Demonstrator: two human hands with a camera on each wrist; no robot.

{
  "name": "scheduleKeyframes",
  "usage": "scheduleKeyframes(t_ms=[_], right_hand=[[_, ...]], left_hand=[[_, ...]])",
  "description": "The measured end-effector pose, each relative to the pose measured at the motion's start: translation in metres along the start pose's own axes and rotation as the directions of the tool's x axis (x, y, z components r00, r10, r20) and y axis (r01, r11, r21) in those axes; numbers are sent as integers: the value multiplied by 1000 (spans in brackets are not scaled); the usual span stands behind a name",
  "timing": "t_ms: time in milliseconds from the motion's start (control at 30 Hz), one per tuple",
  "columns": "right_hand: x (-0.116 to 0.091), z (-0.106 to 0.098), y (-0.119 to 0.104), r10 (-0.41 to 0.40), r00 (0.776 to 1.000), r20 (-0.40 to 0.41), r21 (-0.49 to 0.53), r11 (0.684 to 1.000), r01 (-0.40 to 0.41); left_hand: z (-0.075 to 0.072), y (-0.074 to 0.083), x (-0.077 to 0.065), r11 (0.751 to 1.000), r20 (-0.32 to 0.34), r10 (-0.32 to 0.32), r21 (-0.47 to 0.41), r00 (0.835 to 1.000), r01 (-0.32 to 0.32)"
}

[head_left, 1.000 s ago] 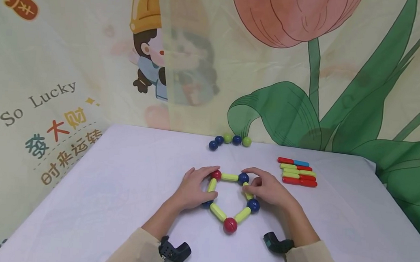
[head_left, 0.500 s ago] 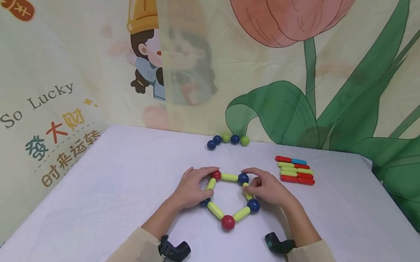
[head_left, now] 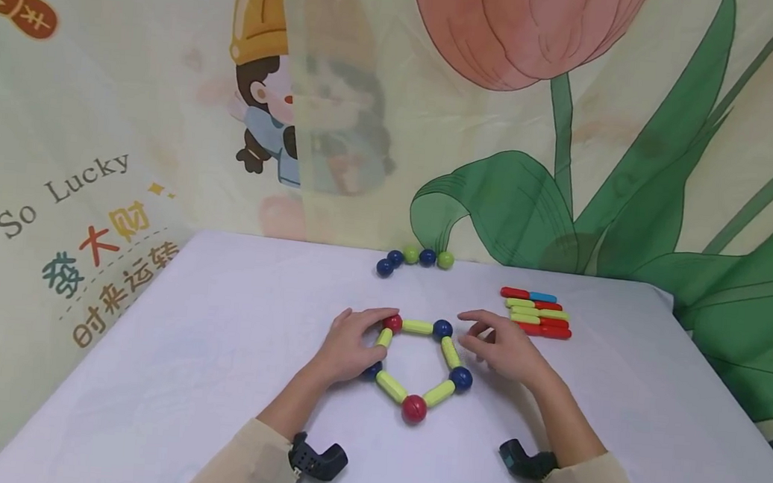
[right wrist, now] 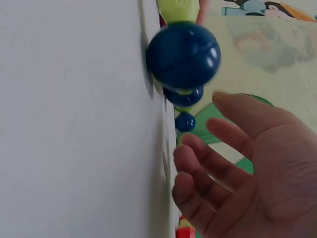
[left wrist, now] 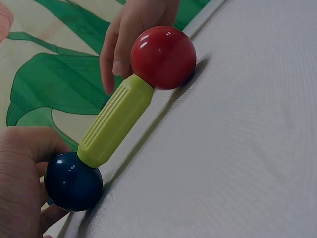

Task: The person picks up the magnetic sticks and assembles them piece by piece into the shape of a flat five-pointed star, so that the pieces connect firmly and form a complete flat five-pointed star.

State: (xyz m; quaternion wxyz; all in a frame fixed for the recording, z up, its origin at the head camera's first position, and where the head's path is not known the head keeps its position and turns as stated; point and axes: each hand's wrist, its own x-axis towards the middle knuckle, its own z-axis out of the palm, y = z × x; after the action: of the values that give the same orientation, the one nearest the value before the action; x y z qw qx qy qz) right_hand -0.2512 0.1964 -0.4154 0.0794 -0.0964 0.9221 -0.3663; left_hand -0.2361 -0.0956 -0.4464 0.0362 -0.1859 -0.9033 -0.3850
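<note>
A five-sided ring of yellow-green magnetic sticks [head_left: 417, 327] and balls lies flat on the white-covered table. Its corners are a red ball [head_left: 392, 323] at top left, a red ball [head_left: 414, 409] nearest me, and blue balls, such as the right-hand blue ball [head_left: 460, 379]. My left hand [head_left: 351, 345] holds the ring's left side, fingertips at the upper red ball and thumb by the left blue ball [left wrist: 73, 181], which it partly covers. Just right of the ring, my right hand [head_left: 505, 348] hovers apart from it, fingers loosely bent and holding nothing.
Loose blue and green balls [head_left: 411, 255] line the table's back edge. At the back right lies a stack of red, yellow-green and blue sticks [head_left: 540, 326], close beyond my right hand. A printed cloth [head_left: 348, 216] hangs behind the table [head_left: 219, 320].
My right hand has let go of the ring's right side and moved a little to the right. The left hand stays on the ring, which shifted slightly left in view.
</note>
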Motion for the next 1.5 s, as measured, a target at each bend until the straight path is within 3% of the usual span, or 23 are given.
scheduleKeyframes(t_ms=[100, 233, 400, 567, 767, 1100, 1500], right_hand=[[-8, -8, 9, 25, 991, -128, 10, 1000, -24], [-18, -23, 24, 53, 959, -278, 35, 998, -45], [-23, -35, 39, 73, 929, -362, 19, 997, -71], [-23, -38, 48, 105, 925, -365, -27, 992, -123], [-20, -37, 53, 140, 937, -321, -62, 984, -168], [-17, -38, 56, 98, 965, -245, -226, 962, -154], [-17, -36, 55, 90, 963, -256, -154, 979, -132]], left_hand=[[0, -2, 0, 1000, -4, -4, -2, 1000, 4], [0, -2, -1, 1000, -9, -2, -8, 1000, 2], [0, -2, -1, 1000, -7, -11, -19, 1000, 11], [-1, -2, -1, 1000, -8, -7, -15, 1000, 7], [-1, -1, 0, 1000, -5, 0, -15, 1000, 0], [-2, 0, 0, 1000, -1, -1, -18, 1000, 1], [-2, 0, -1, 1000, 10, -18, 0, 1000, 18]])
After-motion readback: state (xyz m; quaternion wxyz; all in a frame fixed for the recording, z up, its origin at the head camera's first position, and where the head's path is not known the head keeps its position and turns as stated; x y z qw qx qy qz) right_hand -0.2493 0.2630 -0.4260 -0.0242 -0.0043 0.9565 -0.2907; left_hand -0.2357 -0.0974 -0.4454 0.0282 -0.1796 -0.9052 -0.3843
